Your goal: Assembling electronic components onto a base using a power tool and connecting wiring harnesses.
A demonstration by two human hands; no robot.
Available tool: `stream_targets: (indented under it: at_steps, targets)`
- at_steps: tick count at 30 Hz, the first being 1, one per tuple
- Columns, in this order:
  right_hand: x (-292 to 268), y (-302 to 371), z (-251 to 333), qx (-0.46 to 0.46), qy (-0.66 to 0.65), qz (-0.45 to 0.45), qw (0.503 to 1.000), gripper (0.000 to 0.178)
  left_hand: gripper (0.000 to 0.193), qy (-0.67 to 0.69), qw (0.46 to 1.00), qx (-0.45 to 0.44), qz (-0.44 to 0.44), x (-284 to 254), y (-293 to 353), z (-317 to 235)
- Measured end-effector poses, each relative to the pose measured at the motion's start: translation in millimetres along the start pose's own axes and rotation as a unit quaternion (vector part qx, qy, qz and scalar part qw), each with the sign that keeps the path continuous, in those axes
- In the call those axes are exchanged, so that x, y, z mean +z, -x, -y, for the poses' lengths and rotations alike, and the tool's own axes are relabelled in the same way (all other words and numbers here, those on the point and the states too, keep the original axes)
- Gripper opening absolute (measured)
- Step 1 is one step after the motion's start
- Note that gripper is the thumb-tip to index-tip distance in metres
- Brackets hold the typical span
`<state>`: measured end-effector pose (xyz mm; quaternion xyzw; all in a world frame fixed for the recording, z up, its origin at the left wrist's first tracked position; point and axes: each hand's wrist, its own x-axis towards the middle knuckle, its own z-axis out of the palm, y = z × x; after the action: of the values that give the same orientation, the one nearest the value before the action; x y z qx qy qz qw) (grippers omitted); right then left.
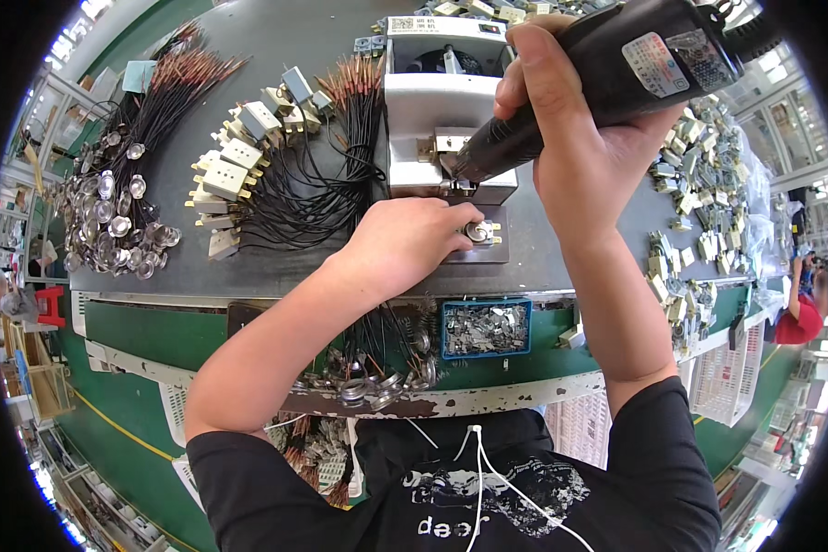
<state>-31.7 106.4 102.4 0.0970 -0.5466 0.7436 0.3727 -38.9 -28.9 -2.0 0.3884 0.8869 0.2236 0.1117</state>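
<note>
My right hand (584,138) grips a black electric screwdriver (616,74), held slanted with its tip down at the front of a white fixture block (437,110). My left hand (409,241) rests on the dark bench, its fingers pinching a small round silver part (477,231) on a grey base plate (488,250) just below the screwdriver tip. The two hands are close together, the left one lower and to the left.
Bundles of black wires with copper ends (340,156) and white terminal blocks (235,175) lie to the left. Round metal discs on wires (115,221) pile at far left. A blue bin of small metal pieces (485,327) sits at the bench edge. More connectors (699,184) lie right.
</note>
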Motion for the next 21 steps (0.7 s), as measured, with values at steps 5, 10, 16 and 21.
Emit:
stream_targets:
  at_steps: [5,10,16,21]
  targets:
    - [-14.8,-53.7,-73.5,-0.29,-0.312,0.262,0.866,0.03,0.035,-0.004,1.0,0.01,-0.003,-0.8,-4.4,-4.2]
    - [-14.5,-66.6,-52.1,-0.222,-0.127,0.425,0.868,0.034,0.035,-0.021,0.998,0.03,-0.041,1.5,-1.4,1.0]
    - [6.8,-29.3,-23.2,0.004,-0.009,0.172,0.985,0.076,0.035,-0.062,0.998,0.017,-0.025,1.1,-2.3,-4.5]
    - [-1.7,-7.9,-6.9,0.007,0.039,0.137,0.99,0.074,0.033,-0.009,0.999,0.012,-0.048,3.9,2.9,-1.1]
